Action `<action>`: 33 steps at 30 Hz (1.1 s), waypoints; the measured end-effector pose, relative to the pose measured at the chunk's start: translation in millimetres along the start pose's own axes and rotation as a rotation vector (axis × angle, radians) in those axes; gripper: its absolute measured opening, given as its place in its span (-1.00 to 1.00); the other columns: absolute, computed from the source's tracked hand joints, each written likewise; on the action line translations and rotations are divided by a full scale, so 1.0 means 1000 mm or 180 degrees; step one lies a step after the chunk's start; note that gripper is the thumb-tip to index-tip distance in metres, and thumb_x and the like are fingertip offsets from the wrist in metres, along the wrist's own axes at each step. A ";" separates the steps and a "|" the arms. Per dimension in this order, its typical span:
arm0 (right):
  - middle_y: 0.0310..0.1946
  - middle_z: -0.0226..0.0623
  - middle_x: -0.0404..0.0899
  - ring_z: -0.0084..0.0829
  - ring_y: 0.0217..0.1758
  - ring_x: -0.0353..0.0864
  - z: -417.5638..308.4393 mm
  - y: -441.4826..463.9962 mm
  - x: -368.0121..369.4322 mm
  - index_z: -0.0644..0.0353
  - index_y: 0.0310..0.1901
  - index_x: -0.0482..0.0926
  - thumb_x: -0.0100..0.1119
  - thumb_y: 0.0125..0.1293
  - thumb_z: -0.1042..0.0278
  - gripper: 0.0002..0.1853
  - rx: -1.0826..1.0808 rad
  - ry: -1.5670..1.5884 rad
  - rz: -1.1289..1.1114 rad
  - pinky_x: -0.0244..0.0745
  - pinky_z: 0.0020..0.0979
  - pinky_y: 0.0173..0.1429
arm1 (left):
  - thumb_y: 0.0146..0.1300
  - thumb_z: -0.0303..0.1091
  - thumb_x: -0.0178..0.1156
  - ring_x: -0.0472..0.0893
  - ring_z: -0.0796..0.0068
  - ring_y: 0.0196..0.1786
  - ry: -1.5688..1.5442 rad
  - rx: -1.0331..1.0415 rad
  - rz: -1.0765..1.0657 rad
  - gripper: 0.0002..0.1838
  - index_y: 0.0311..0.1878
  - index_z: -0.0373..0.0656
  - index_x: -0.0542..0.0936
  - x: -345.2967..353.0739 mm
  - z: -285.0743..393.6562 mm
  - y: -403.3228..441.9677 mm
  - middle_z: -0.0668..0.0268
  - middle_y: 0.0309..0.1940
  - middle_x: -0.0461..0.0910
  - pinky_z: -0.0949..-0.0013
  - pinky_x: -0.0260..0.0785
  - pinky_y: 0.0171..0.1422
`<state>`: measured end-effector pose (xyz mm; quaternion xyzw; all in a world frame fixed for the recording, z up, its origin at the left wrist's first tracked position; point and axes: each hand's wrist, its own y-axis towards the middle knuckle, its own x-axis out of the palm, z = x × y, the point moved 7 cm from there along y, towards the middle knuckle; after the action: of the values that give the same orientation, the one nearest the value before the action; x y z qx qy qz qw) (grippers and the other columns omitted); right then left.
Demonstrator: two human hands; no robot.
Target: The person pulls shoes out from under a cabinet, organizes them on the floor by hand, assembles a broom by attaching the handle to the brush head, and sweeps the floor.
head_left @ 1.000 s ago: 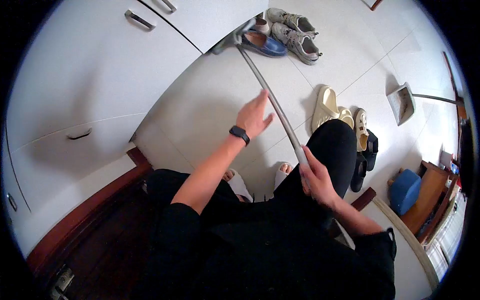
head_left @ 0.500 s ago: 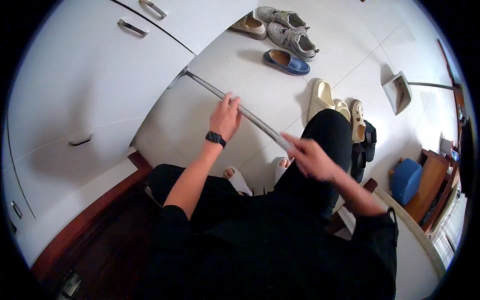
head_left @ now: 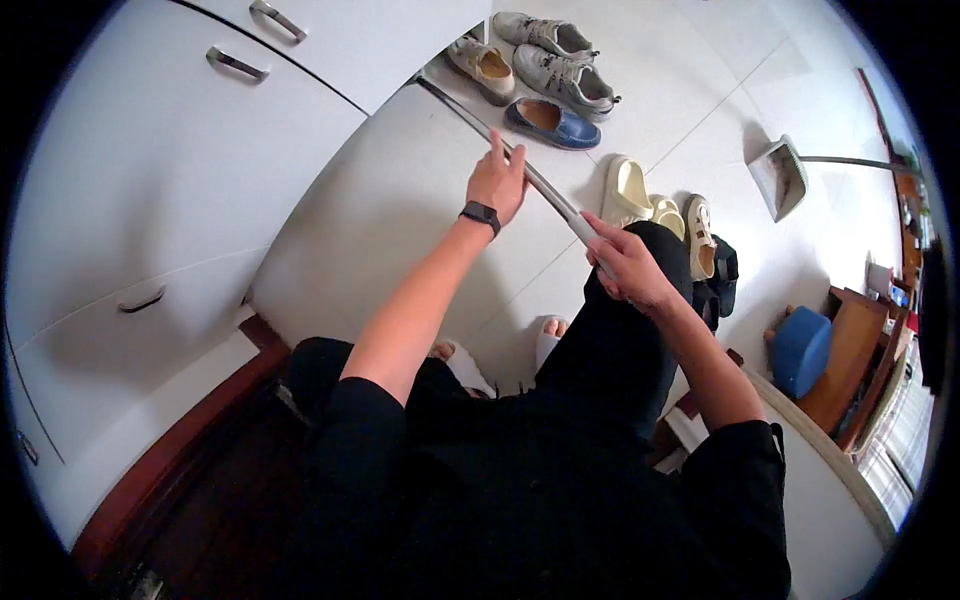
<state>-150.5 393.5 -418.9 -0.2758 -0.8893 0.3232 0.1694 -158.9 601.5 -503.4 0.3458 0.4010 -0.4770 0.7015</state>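
A long grey pole (head_left: 550, 194) slants across the view over the tiled floor. My left hand (head_left: 497, 185), with a black watch on its wrist, is closed around its middle, the index finger pointing along it. Nearer me, my right hand (head_left: 628, 262) wraps the pale grip end. The far end of the pole reaches the bottom edge of the white cabinet (head_left: 150, 190); what is fixed to it there is hidden. Just past that end stands a beige shoe (head_left: 482, 68), beside a blue loafer (head_left: 553, 124).
Grey sneakers (head_left: 565, 82) stand at the back. Cream clogs (head_left: 628, 190) and a beige strapped shoe (head_left: 699, 235) are by my knee. A long-handled dustpan (head_left: 779, 178) is at right, above a blue stool (head_left: 800, 350). A dark red ledge (head_left: 180, 430) runs at lower left.
Both hands have moved forward with the pole. Its far end has slid along the cabinet's bottom edge toward the shoes, and more of the beige shoe shows.
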 end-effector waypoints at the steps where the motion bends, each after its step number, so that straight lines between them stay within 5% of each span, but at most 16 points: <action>1: -0.41 -0.49 0.35 -0.74 -0.72 0.20 0.002 -0.013 0.002 0.04 0.46 0.18 -0.08 0.49 0.29 -0.47 0.0010 0.0014 -0.0015 0.12 -0.65 -0.68 | 0.25 -0.31 0.14 0.56 -0.17 -0.06 -0.0028 0.0190 0.0014 -0.56 0.16 -0.28 0.39 -0.001 0.009 -0.009 -0.41 0.22 0.27 -0.02 0.46 0.02; 2: -0.43 -0.50 0.35 -0.73 -0.72 0.20 0.002 -0.027 0.001 0.07 0.46 0.17 -0.08 0.49 0.31 -0.46 0.0093 -0.0033 0.0082 0.13 -0.64 -0.68 | 0.15 -0.31 0.27 0.58 -0.09 -0.02 0.0037 0.0041 -0.0197 -0.51 0.17 -0.14 0.44 -0.001 0.018 -0.013 -0.35 0.26 0.26 0.05 0.49 0.03; 7: -0.45 -0.52 0.35 -0.75 -0.71 0.21 -0.001 -0.113 -0.016 0.12 0.46 0.18 -0.09 0.50 0.34 -0.48 0.0254 -0.0144 0.0423 0.15 -0.65 -0.67 | 0.24 -0.25 0.20 0.60 -0.07 -0.17 -0.0831 0.0289 -0.0255 -0.54 0.20 -0.10 0.44 0.019 0.086 -0.032 -0.27 0.15 0.39 0.00 0.48 -0.04; 9: -0.45 -0.51 0.36 -0.75 -0.71 0.23 0.002 -0.146 -0.032 0.10 0.46 0.18 -0.12 0.50 0.37 -0.48 0.0415 -0.0180 0.0722 0.16 -0.67 -0.65 | 0.28 -0.24 0.15 0.61 -0.04 -0.21 -0.1721 -0.0566 -0.0566 -0.58 0.19 -0.11 0.46 0.005 0.116 -0.029 -0.24 0.08 0.44 0.03 0.49 -0.07; 10: -0.45 -0.51 0.36 -0.75 -0.71 0.23 0.002 -0.158 -0.028 0.10 0.46 0.18 -0.12 0.50 0.37 -0.48 0.0409 -0.0199 0.0710 0.16 -0.67 -0.65 | 0.31 -0.26 0.12 0.61 -0.01 -0.24 -0.0808 0.0677 -0.0135 -0.63 0.16 -0.10 0.49 0.015 0.140 -0.032 -0.22 0.01 0.47 0.07 0.50 -0.10; 14: -0.44 -0.47 0.41 -0.75 -0.70 0.27 -0.015 -0.197 -0.024 0.09 0.45 0.21 -0.12 0.49 0.43 -0.49 0.0388 -0.0446 0.0945 0.20 -0.66 -0.63 | 0.30 -0.28 0.13 0.61 0.09 -0.15 -0.0684 0.1117 0.0273 -0.73 0.05 -0.03 0.56 -0.041 0.170 -0.040 -0.03 -0.02 0.51 0.12 0.48 -0.08; 20: -0.37 -0.39 0.56 -0.66 -0.60 0.40 -0.051 -0.210 -0.023 0.11 0.45 0.22 -0.04 0.39 0.46 -0.43 0.0028 -0.1358 0.0150 0.38 -0.57 -0.47 | 0.24 -0.30 0.18 0.60 0.18 -0.15 -0.0681 0.0918 -0.0031 -0.76 -0.02 0.01 0.58 -0.101 0.133 -0.097 0.20 -0.10 0.52 0.16 0.46 -0.10; 23: -0.33 -0.29 0.62 -0.54 -0.53 0.48 -0.074 -0.186 -0.001 0.15 0.43 0.25 -0.01 0.34 0.47 -0.41 0.0463 -0.1097 -0.0335 0.46 -0.44 -0.36 | 0.20 -0.33 0.16 0.57 0.23 -0.15 -0.0551 0.0820 -0.0044 -0.75 -0.03 0.02 0.58 -0.106 0.102 -0.120 0.25 -0.16 0.50 0.20 0.45 -0.10; 27: -0.41 -0.07 0.59 -0.47 -0.55 0.48 -0.077 -0.126 0.051 0.19 0.39 0.29 -0.01 0.31 0.48 -0.43 -0.0849 -0.2107 -0.0893 0.46 -0.36 -0.34 | 0.16 -0.40 0.23 0.61 0.21 -0.16 0.0139 0.0090 -0.0062 -0.74 -0.06 0.03 0.54 -0.102 0.024 -0.149 0.33 -0.13 0.51 0.16 0.49 -0.17; 31: -0.37 -0.13 0.58 -0.48 -0.56 0.47 -0.035 -0.056 0.101 0.17 0.39 0.30 0.01 0.34 0.42 -0.45 -0.0370 -0.1259 -0.0995 0.44 -0.37 -0.42 | 0.15 -0.49 0.20 0.60 0.13 -0.06 0.0552 -0.0390 -0.0010 -0.69 -0.03 0.01 0.52 -0.113 -0.054 -0.150 0.26 -0.06 0.52 0.12 0.50 -0.10; 33: -0.13 -0.33 0.54 -0.62 -0.57 0.37 -0.018 -0.034 0.125 0.09 0.47 0.13 -0.06 0.40 0.43 -0.39 0.0034 -0.0468 -0.1233 0.44 -0.51 -0.43 | 0.16 -0.46 0.22 0.58 0.11 -0.05 0.0651 -0.0415 0.0033 -0.72 -0.05 -0.02 0.53 -0.116 -0.071 -0.141 0.25 -0.05 0.52 0.11 0.49 -0.08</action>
<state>-254.2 455.2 -367.5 -0.0744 -0.9339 0.3086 0.1644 -334.9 665.5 -445.3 0.3484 0.4988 -0.4085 0.6804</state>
